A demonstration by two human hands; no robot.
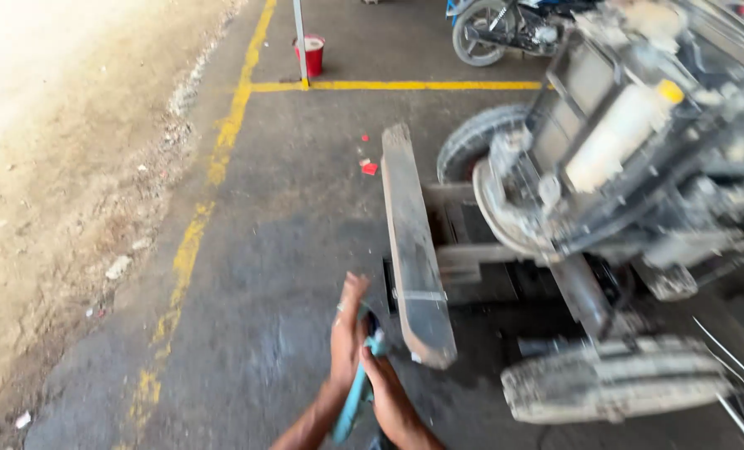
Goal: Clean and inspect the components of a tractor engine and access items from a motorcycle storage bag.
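Nearest, both hands clamped one teal-handled tool [357, 392]: left hand [347, 333] with fingers wrapped over its upper end, right hand [393, 398] closed lower down. Motion blur suggested a risk: the tool could slip and strike the bumper bar [413, 250] just beside it. Beyond stood the stripped vehicle [630, 192], obstructing the right; farther, yellow floor lines [388, 85] and a red bucket [312, 54].
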